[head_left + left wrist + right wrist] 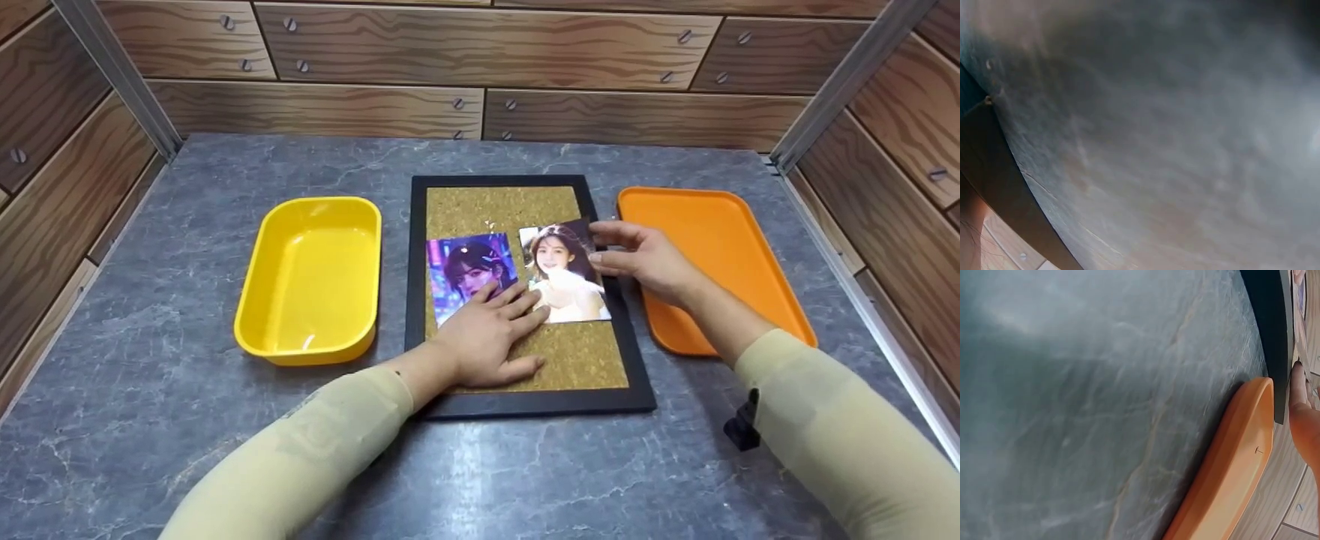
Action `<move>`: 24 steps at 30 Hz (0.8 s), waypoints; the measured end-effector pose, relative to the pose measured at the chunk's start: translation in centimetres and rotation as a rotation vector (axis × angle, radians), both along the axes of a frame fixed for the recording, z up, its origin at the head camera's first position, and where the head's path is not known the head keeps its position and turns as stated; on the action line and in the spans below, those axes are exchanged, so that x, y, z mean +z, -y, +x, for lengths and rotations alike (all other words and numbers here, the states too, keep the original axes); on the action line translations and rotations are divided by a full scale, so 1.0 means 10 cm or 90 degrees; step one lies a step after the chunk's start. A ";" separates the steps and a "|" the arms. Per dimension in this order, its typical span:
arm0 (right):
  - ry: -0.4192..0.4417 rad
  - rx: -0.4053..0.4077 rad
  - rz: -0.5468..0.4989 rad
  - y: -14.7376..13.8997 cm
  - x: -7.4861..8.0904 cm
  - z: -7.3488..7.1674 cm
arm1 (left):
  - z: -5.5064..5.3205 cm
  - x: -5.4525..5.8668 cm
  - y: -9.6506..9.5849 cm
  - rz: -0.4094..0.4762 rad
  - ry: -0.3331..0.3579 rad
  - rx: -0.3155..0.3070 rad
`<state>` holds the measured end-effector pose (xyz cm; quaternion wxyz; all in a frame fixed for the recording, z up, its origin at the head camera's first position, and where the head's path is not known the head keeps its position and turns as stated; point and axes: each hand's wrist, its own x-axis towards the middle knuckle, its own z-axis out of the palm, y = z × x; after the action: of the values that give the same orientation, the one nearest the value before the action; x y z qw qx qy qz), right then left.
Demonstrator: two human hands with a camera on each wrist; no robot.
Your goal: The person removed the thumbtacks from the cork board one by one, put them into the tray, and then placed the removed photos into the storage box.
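Note:
A black-framed cork board (495, 206) lies on the table. On its left half is a purple-blue photo (469, 262) of a person, partly hidden under my left hand (491, 334). That hand rests flat with its fingers spread, the fingertips reaching the lower left of a second photo (562, 289), which shows a person in white. My right hand (652, 259) pinches this second photo at its right edge, near the upper corner. In the right wrist view, fingers (1298, 385) meet the photo's edge beside the frame. The left wrist view shows mostly blurred tabletop.
A yellow bin (311, 277) stands left of the board. An orange tray (720, 225) lies to the right, partly under my right forearm, with a small T-shaped pin (1258, 450) inside. A tiny clear object (490, 224) sits above the left photo. Wood-patterned walls enclose the table.

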<state>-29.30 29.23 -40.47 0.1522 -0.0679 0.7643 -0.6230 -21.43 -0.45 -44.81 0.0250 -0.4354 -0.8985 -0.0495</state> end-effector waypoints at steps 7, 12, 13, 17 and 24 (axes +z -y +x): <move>0.022 0.034 0.081 -0.04 0.03 0.06 | 0.01 0.02 0.00 -0.004 0.003 0.000; 0.025 0.055 0.110 -0.06 0.02 0.10 | 0.00 0.02 -0.01 -0.009 0.001 -0.002; 0.024 0.058 0.111 -0.06 0.02 0.11 | 0.00 0.02 -0.01 -0.009 -0.002 -0.002; 0.025 0.068 0.096 -0.08 0.01 0.13 | 0.01 0.02 -0.02 -0.008 -0.011 -0.003; 0.039 0.069 0.088 -0.08 0.00 0.15 | 0.00 0.00 0.00 -0.001 0.000 -0.001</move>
<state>-27.81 30.06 -40.49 0.2138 -0.0794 0.7957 -0.5611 -21.39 -0.45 -44.78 0.0247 -0.4360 -0.8983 -0.0487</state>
